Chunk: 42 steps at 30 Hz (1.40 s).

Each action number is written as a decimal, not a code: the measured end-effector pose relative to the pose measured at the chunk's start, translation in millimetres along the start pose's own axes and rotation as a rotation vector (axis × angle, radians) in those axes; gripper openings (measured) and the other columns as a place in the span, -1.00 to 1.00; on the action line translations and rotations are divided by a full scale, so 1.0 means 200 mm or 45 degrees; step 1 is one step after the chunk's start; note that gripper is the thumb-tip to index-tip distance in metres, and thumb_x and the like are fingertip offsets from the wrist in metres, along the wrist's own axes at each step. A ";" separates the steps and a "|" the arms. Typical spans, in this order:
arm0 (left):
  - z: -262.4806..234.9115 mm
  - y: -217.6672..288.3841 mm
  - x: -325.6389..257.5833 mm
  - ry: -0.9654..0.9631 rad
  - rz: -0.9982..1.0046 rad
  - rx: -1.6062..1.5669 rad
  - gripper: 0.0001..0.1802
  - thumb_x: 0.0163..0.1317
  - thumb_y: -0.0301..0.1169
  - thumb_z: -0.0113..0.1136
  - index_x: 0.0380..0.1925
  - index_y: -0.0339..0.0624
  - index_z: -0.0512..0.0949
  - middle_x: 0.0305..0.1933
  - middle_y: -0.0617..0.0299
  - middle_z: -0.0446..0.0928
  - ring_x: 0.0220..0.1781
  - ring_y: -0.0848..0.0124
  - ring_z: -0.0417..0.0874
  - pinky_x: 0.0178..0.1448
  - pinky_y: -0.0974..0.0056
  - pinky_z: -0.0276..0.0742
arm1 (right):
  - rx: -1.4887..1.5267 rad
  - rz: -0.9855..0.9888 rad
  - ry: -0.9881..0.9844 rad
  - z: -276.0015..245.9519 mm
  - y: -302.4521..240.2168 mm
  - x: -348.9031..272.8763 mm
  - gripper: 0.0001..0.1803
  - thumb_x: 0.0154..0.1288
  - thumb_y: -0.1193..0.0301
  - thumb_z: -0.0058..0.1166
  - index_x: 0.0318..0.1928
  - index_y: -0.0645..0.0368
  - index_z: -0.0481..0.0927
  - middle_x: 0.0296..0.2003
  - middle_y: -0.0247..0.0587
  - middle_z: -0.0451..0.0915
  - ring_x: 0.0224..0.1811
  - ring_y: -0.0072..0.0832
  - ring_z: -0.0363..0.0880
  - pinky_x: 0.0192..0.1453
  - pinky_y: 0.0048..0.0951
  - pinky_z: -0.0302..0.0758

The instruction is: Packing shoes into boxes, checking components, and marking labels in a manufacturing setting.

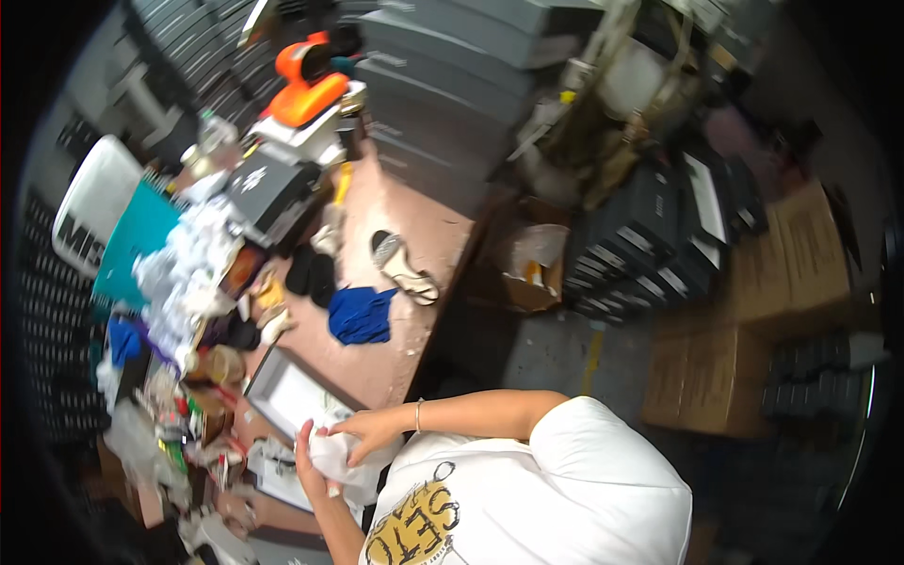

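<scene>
Near the table's front edge, a crumpled sheet of white tissue paper [330, 459] is held between my two hands. My left hand [313, 471] is at its left side, with a finger stretched upward and the palm against the paper. From the right, my right hand [372, 431] closes on it with bent fingers. Just beyond them lies an open shoe box [287, 388], dark outside and white inside. A second white-lined box part [282, 485] is by my left hand, partly covered by clutter. Motion blurs the finer detail.
On the table [377, 363] lie a blue cloth [363, 316], a pale shoe with a dark insole [405, 268] and dark shoes [311, 275]. Tissue paper [193, 264] heaps at left, near an orange tape dispenser [306, 94]. Stacked shoe boxes [443, 104] and cartons [716, 367] stand around.
</scene>
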<state>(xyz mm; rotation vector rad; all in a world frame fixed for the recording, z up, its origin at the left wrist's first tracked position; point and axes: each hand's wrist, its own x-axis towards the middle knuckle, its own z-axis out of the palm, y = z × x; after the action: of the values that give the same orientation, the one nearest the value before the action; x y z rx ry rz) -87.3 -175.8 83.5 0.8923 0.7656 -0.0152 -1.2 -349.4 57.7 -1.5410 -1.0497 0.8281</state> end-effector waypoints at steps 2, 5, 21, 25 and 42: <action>0.04 0.06 0.01 0.154 0.254 0.142 -0.57 0.36 -0.14 -0.01 0.04 -0.21 0.50 -0.12 0.07 0.52 -0.07 0.31 0.55 0.02 0.22 0.52 | 0.152 0.120 -0.149 0.01 -0.03 0.04 -0.47 0.31 0.15 0.08 0.09 0.35 0.47 -0.13 0.08 0.61 -0.14 -0.25 0.58 -0.01 -0.27 0.47; -0.16 0.14 0.01 0.342 0.618 0.229 -0.50 0.43 -0.07 -0.15 0.11 -0.24 0.44 -0.14 0.10 0.55 -0.11 0.36 0.54 0.06 0.30 0.46 | 0.288 0.318 -0.240 0.04 -0.08 0.07 -0.62 0.39 0.21 0.01 -0.11 0.34 0.61 -0.31 -0.23 0.66 -0.34 -0.54 0.54 -0.22 -0.39 0.49; -0.59 -0.38 -0.53 0.287 0.452 -0.175 -0.88 0.33 -0.44 0.08 -0.18 -0.22 0.48 -0.38 0.27 0.51 -0.39 0.50 0.53 -0.12 0.33 0.52 | 0.505 0.516 0.224 0.14 0.32 0.55 -0.53 0.38 0.18 0.02 0.07 0.35 0.47 -0.15 -0.08 0.60 -0.19 -0.44 0.55 -0.08 -0.40 0.49; -0.17 -0.06 -0.26 0.577 0.893 1.167 -0.36 0.09 -0.49 0.24 0.23 -0.25 0.30 0.34 -0.03 0.20 0.38 0.09 0.22 0.40 0.17 0.15 | -0.199 0.270 0.472 -0.16 0.27 0.46 -0.44 0.25 0.22 0.15 0.13 0.37 0.40 0.10 0.23 0.43 0.13 0.02 0.42 0.19 -0.19 0.37; -0.09 -0.06 0.18 0.149 0.724 1.556 -0.69 0.15 -0.42 0.17 -0.11 -0.35 0.55 0.02 -0.11 0.54 0.06 -0.03 0.55 0.16 0.13 0.45 | 1.135 0.468 0.589 -0.85 0.18 -0.27 -0.37 0.04 0.40 0.03 0.19 0.32 0.34 0.05 0.09 0.48 -0.08 -0.21 0.60 -0.01 -0.28 0.57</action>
<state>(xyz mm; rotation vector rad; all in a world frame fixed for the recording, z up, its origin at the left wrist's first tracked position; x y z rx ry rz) -75.0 -160.0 46.9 2.2690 0.5382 0.0809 138.8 -464.7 58.5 -1.0550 -0.0045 0.9442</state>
